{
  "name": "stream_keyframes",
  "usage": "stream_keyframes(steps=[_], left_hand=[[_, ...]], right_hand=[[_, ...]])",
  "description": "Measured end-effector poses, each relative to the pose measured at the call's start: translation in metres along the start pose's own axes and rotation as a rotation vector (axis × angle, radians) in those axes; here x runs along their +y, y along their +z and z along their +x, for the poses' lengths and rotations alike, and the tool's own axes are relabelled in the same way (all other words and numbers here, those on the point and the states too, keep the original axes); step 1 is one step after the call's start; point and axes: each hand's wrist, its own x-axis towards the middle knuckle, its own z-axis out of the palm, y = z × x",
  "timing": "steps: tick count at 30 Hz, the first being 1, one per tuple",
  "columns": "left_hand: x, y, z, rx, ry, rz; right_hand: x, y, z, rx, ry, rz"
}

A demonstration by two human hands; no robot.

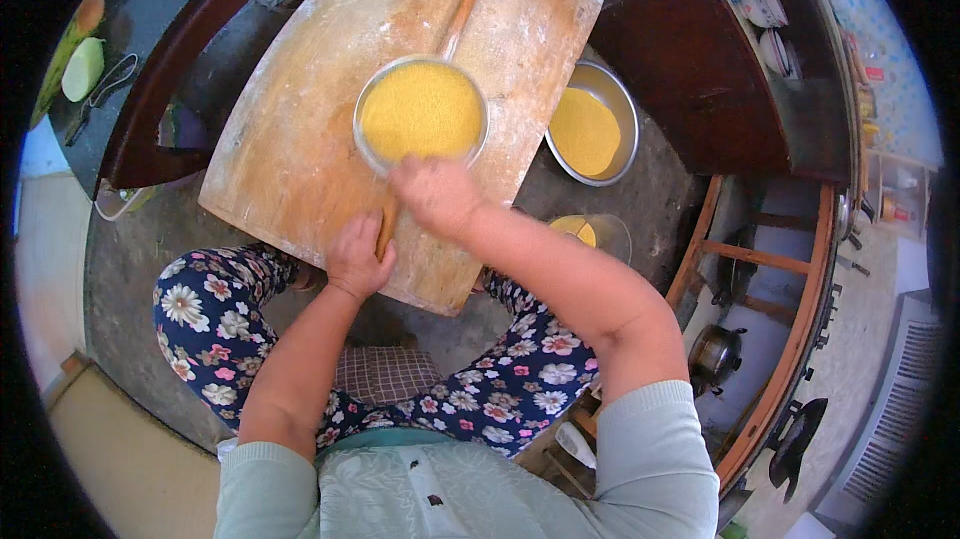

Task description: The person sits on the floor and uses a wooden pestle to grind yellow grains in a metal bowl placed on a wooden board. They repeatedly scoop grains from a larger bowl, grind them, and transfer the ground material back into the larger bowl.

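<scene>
On a wooden board (300,111) dusted with flour rests a round sieve or shallow bowl (358,126) filled with yellow grain or coarse meal (420,111). A wooden rolling pin or handle (464,10) shows beyond its far rim. My left hand (360,254) lies against a wooden stick end (386,228) on the near side, thumb and fingers around it. Whether both wooden ends belong to one stick is hidden by the round vessel. My right hand (435,190) is at the vessel's near rim, its fingers curled and blurred; what they hold, if anything, cannot be told.
A metal basin (634,141) with yellow meal stands on the floor right of the board, with a clear container (615,239) of yellow material nearer me. A dark wooden cabinet (675,74) holds bowls (763,5). A lidded pot (715,355) sits on a lower shelf at right.
</scene>
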Motion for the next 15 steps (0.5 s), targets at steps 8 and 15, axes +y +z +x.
stream_keyframes(steps=[8,15], left_hand=[[0.004,-0.004,-0.001,-0.085,-0.067,0.037],[-0.006,0.005,-0.007,-0.025,-0.036,-0.009]], right_hand=[[0.034,-0.022,0.033,0.068,0.129,-0.01],[-0.014,-0.001,0.005,-0.041,0.012,0.099]])
